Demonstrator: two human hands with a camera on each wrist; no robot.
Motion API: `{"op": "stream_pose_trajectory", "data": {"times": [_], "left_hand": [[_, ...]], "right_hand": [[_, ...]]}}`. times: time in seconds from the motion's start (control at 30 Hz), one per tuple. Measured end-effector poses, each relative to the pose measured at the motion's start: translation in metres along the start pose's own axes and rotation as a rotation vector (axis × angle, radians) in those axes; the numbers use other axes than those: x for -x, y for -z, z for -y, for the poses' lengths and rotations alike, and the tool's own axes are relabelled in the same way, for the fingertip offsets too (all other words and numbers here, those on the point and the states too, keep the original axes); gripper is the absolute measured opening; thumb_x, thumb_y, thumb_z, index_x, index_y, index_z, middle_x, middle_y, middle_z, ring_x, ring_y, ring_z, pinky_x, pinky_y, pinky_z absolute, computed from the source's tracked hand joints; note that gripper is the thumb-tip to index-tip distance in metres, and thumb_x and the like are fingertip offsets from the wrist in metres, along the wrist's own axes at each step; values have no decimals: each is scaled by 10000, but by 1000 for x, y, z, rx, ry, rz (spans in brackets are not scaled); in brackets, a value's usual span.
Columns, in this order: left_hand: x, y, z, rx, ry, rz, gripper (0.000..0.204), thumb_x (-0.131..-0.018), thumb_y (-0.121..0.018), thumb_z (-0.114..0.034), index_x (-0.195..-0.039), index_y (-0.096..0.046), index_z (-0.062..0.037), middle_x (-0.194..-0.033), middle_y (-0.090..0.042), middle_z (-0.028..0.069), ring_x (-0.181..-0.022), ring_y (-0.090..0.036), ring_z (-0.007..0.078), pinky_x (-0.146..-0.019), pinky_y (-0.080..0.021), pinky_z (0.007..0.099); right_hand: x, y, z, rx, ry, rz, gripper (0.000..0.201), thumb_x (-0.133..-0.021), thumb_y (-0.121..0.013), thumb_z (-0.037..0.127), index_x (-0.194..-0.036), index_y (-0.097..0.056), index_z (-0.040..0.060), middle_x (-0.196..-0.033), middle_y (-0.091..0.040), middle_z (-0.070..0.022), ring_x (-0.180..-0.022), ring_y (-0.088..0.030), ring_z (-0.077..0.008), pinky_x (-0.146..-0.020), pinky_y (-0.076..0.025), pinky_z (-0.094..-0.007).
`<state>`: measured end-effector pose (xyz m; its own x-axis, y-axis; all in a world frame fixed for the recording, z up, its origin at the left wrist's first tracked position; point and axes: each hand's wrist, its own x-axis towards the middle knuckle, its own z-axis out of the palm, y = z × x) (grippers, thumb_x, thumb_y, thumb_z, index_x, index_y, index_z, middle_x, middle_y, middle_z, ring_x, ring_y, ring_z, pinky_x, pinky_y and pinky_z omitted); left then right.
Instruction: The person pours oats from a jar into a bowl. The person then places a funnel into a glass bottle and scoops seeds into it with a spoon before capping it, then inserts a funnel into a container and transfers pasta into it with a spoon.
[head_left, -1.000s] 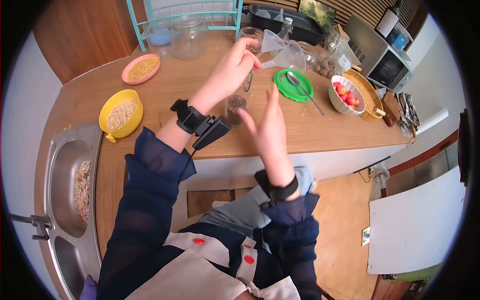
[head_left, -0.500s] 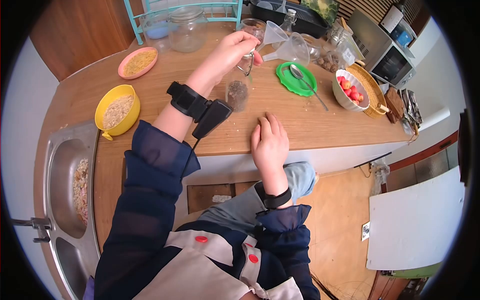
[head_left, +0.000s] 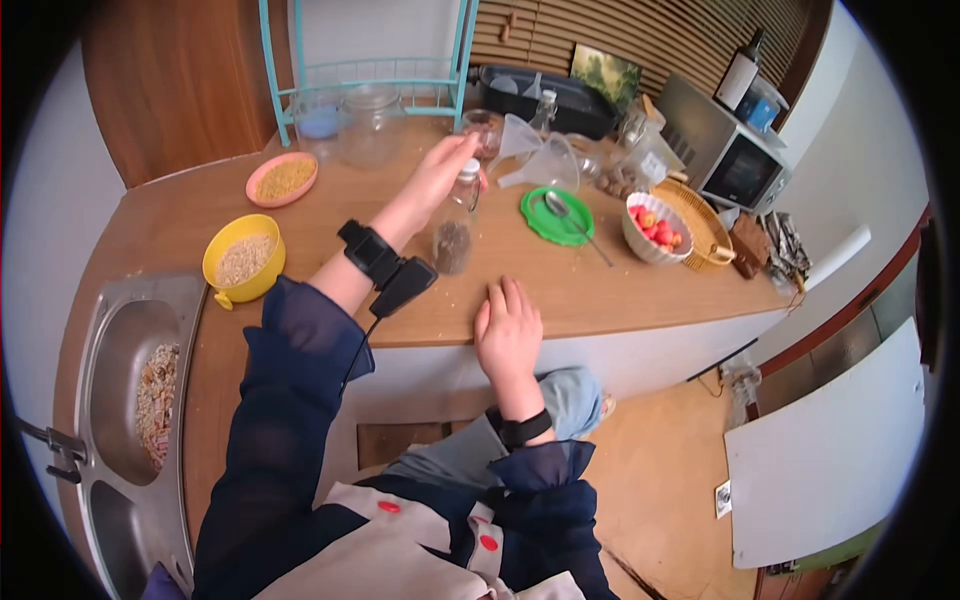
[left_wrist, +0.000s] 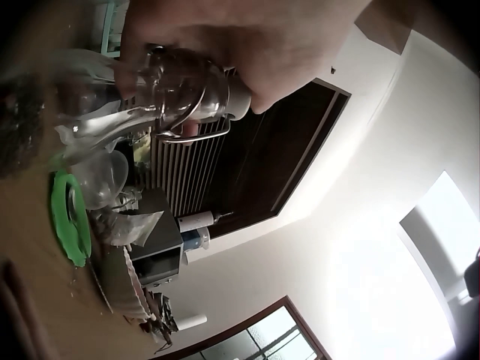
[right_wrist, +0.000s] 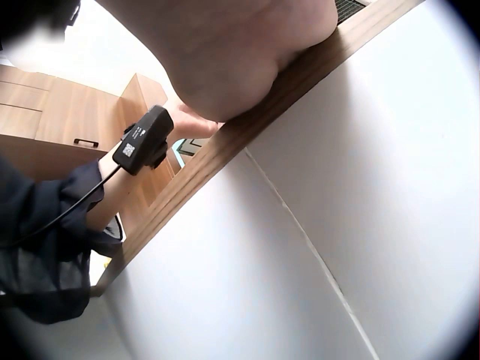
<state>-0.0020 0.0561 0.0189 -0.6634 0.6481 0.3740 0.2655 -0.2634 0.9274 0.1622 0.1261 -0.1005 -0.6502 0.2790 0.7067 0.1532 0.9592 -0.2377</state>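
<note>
Left grip (head_left: pixel 436 184) pinches the bottle (head_left: pixel 455 235) by its neck, fingers partly hidden; contents below blur dark. Right grip (head_left: pixel 508 335) rests relaxed on the desk (head_left: pixel 610 295), blinds (head_left: pixel 640 40) beyond.

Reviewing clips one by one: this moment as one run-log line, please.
left hand: grips bottle near top | right hand: rests on counter near edge | bottle: dark contents low inside

"Where's the left hand (head_left: pixel 445 172)?"
"Out ahead, at the end of an outstretched arm (head_left: pixel 345 280), fingers curled."
"And the right hand (head_left: pixel 509 332)?"
"Nearer the torso (head_left: pixel 400 540), palm down, fingers pointing forward, thumb alongside."
</note>
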Motion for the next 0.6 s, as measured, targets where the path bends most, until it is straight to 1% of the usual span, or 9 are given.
{"op": "stream_pose_trajectory", "data": {"times": [0.07,0.1,0.17,0.2,0.3,0.47,0.5,0.57,0.6], "left_hand": [[10,-1,-5,243,81,-19,342,-890,-418,-349,-1071,-448,-61,-743,-573,63,-738,-566,129,-633,-430,245],[12,2,1,216,97,-18,346,-872,-469,-323,-1094,-434,-60,-806,-573,64,-788,-562,130,-660,-435,257],[15,1,12,-28,-56,2,338,-836,-547,-248,-1095,-431,-64,-870,-565,44,-827,-554,116,-688,-442,264],[15,0,15,27,-61,3,361,-788,-610,-155,-1085,-434,-49,-906,-555,29,-844,-549,108,-711,-441,256],[16,5,19,37,-33,46,361,-770,-625,-112,-1068,-439,-29,-904,-550,30,-845,-539,101,-710,-436,239],[-4,16,28,-63,-58,-55,314,-756,-645,-122,-981,-450,-21,-883,-537,33,-821,-522,96,-734,-432,255],[-14,21,33,-71,-73,-45,314,-756,-645,-122,-981,-450,-21,-883,-537,33,-821,-522,96,-734,-432,255],[-38,36,47,-112,-183,-127,382,-744,-663,-198,-998,-453,-4,-900,-525,43,-802,-495,91,-693,-423,238],[-50,42,51,-87,-165,-157,392,-740,-665,-192,-1005,-449,0,-896,-531,50,-804,-503,103,-693,-424,245]], "right_hand": [[1,0,0,-5,-10,28,273,-780,-472,167,-992,-547,12,-1106,-514,-168,-1043,-479,-310,-857,-371,-403],[1,0,0,-10,-16,39,275,-782,-470,168,-993,-548,9,-1105,-515,-171,-1044,-478,-310,-861,-368,-404],[1,0,0,-9,-12,27,276,-782,-469,167,-994,-548,8,-1102,-517,-176,-1043,-480,-311,-862,-368,-405],[1,-1,-1,-11,-12,25,274,-782,-469,167,-988,-552,7,-1099,-520,-178,-1040,-482,-310,-863,-367,-405],[2,-1,-2,-12,4,14,273,-780,-470,167,-986,-556,9,-1097,-522,-174,-1037,-484,-308,-862,-368,-402],[2,0,-1,23,26,8,272,-777,-470,170,-982,-560,17,-1089,-530,-165,-1035,-489,-300,-850,-374,-400],[2,0,-1,24,24,-11,272,-777,-470,170,-982,-560,17,-1089,-530,-165,-1035,-489,-300,-850,-374,-400],[2,0,-2,18,24,7,267,-776,-470,168,-980,-559,20,-1091,-530,-163,-1028,-495,-302,-840,-379,-406],[2,0,-2,16,26,4,266,-776,-468,168,-980,-557,22,-1090,-529,-166,-1019,-501,-306,-832,-384,-408]]}}
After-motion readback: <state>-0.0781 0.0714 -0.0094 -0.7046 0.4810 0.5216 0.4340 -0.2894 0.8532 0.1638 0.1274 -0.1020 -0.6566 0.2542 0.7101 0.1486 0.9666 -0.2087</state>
